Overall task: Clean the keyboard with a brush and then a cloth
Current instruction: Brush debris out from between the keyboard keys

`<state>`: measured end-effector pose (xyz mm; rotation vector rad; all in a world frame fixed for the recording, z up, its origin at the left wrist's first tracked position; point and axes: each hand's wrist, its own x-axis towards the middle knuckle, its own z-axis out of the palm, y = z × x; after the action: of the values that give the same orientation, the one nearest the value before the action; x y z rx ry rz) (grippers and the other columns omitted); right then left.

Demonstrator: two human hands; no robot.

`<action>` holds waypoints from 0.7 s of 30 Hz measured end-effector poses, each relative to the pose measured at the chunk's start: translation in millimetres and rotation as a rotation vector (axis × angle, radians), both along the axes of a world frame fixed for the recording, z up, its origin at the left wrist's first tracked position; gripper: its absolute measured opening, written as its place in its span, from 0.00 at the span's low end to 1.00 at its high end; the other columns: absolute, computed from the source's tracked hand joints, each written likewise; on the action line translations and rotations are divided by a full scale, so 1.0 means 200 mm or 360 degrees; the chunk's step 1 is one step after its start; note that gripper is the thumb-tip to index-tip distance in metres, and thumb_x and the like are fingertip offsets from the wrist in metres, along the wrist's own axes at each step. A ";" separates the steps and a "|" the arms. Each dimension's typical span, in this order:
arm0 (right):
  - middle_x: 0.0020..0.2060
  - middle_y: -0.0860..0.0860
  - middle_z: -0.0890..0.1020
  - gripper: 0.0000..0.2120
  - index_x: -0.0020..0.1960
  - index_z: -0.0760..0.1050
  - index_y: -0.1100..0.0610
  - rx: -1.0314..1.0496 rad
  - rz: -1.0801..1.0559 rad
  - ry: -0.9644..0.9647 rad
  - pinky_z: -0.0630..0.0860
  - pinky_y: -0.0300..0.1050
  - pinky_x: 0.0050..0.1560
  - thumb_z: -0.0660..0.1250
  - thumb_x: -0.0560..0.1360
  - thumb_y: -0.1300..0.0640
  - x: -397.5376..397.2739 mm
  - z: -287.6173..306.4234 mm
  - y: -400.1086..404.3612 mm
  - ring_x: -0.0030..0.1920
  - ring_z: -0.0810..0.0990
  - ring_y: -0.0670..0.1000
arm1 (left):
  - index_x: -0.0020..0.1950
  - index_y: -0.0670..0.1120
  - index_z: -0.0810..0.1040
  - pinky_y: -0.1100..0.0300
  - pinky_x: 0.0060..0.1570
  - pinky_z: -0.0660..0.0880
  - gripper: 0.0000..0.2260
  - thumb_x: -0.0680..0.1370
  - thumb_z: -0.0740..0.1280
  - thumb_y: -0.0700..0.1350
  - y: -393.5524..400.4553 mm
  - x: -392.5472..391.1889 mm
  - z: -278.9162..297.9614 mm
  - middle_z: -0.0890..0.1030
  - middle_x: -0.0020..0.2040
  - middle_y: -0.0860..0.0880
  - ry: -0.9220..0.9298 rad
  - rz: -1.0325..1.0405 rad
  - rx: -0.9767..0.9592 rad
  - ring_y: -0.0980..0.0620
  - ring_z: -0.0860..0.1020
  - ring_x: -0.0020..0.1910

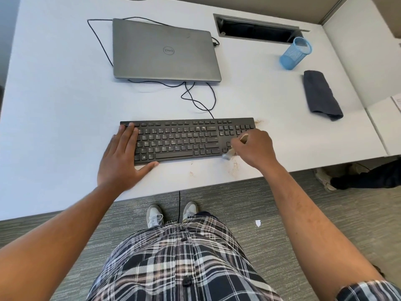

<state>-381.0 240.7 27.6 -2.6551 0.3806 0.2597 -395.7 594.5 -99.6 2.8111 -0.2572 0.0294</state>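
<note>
Your left hand [121,157] lies flat, fingers straight, on the left end of the black keyboard [184,140] near the front of the white counter [54,105]. Your right hand [256,148] grips a brush [233,149], its bristles at the keyboard's lower right corner beside brown crumbs [235,166]. Farther right lies the dark folded cloth [321,94], well apart. Beyond sits a closed laptop [165,51].

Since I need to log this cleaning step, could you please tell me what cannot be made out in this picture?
Head view only:
- Brush: the bristle tip is blurred, and the right hand covers most of the handle.
- Keyboard: the left hand hides its left end; the key legends are too small to read.
- Cup: its contents cannot be made out through the mesh.
- Desk slot: the inside is too dark.
</note>
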 end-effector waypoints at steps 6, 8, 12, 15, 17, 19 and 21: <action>0.32 0.45 0.83 0.11 0.39 0.85 0.51 0.0032 0.0098 0.0012 0.67 0.40 0.33 0.68 0.77 0.52 -0.02 0.01 -0.01 0.31 0.76 0.44 | 0.86 0.43 0.53 0.52 0.84 0.45 0.50 0.75 0.56 0.76 0.00 0.00 0.01 0.52 0.87 0.49 0.0002 0.0005 0.0019 0.51 0.44 0.86; 0.29 0.46 0.83 0.12 0.37 0.85 0.51 0.0026 0.0092 0.0004 0.67 0.41 0.33 0.68 0.77 0.52 -0.02 0.01 -0.02 0.28 0.73 0.46 | 0.86 0.43 0.53 0.54 0.84 0.44 0.50 0.75 0.56 0.76 0.00 0.00 0.01 0.52 0.87 0.49 -0.0001 0.0005 0.0016 0.52 0.44 0.86; 0.33 0.44 0.84 0.09 0.42 0.86 0.49 0.0093 0.0056 -0.0146 0.72 0.41 0.32 0.68 0.78 0.53 -0.03 0.01 0.00 0.31 0.79 0.46 | 0.86 0.43 0.54 0.53 0.84 0.44 0.50 0.75 0.57 0.76 0.00 0.00 0.01 0.52 0.87 0.49 -0.0007 0.0003 0.0006 0.51 0.45 0.86; 0.29 0.46 0.82 0.12 0.37 0.85 0.52 0.0030 0.0085 -0.0006 0.67 0.41 0.32 0.68 0.78 0.53 -0.05 0.00 -0.02 0.27 0.72 0.46 | 0.86 0.43 0.54 0.53 0.84 0.45 0.50 0.75 0.57 0.76 0.00 0.00 0.01 0.52 0.87 0.49 -0.0010 0.0007 0.0008 0.49 0.46 0.86; 0.29 0.43 0.80 0.11 0.38 0.85 0.51 0.0054 0.0038 -0.0092 0.66 0.40 0.32 0.68 0.78 0.53 -0.05 0.01 -0.03 0.28 0.72 0.42 | 0.86 0.43 0.54 0.53 0.84 0.45 0.50 0.76 0.58 0.76 0.00 0.00 0.01 0.52 0.87 0.49 -0.0013 0.0010 0.0009 0.50 0.46 0.86; 0.33 0.41 0.82 0.08 0.44 0.86 0.50 0.0144 -0.0014 -0.0207 0.70 0.39 0.33 0.69 0.78 0.53 -0.05 0.00 -0.04 0.33 0.78 0.42 | 0.86 0.43 0.54 0.52 0.84 0.46 0.50 0.76 0.58 0.75 0.00 0.00 0.00 0.52 0.87 0.49 -0.0013 0.0009 0.0001 0.50 0.46 0.86; 0.33 0.42 0.83 0.08 0.45 0.86 0.49 0.0156 0.0015 -0.0150 0.71 0.41 0.32 0.69 0.79 0.53 -0.06 -0.01 -0.04 0.31 0.79 0.45 | 0.86 0.43 0.54 0.51 0.84 0.47 0.50 0.76 0.58 0.75 0.00 0.00 0.00 0.52 0.87 0.49 -0.0009 0.0006 0.0011 0.49 0.46 0.86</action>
<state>-393.5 233.5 26.2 -2.5623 0.3170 0.1513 -396.5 594.5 -99.6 2.8186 -0.2535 0.0379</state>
